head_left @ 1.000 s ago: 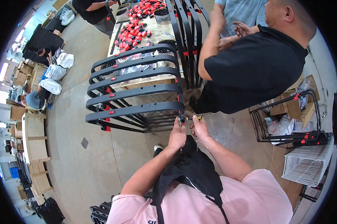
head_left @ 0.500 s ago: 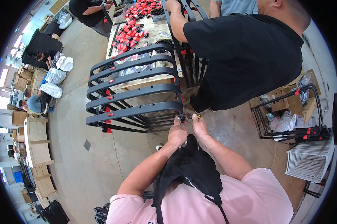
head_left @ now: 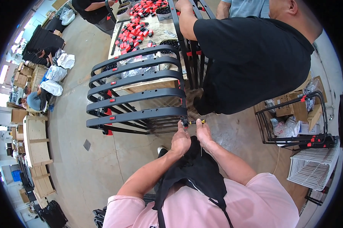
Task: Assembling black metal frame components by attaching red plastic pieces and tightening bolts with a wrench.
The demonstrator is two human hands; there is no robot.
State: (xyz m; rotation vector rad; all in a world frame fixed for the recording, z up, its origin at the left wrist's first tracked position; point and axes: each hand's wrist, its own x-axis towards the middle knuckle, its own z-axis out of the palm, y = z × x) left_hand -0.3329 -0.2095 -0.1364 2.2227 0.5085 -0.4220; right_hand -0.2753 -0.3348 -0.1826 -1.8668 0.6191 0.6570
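Note:
My left hand (head_left: 181, 141) is closed at the near right corner of a curved black metal frame (head_left: 141, 115), its thumb and fingers by a small dark fitting there. In my right hand (head_left: 204, 133) is a yellow-and-black screwdriver (head_left: 201, 121), lying sideways with its shaft toward that corner. Whether the tip touches a screw is too small to tell. Several like frames stand in a row beyond, with small red parts on their sides.
A worktable (head_left: 162, 32) behind the frames bears red-and-black plastic parts (head_left: 135, 32) and tubs of small black pieces. A co-worker in a black shirt (head_left: 255, 60) stands close on the right. Cardboard boxes (head_left: 293, 108) and a white wire rack (head_left: 312, 165) are farther right.
The screwdriver handle and my right hand have shifted slightly down. My left hand stays at the frame corner, and the whole view has moved a little.

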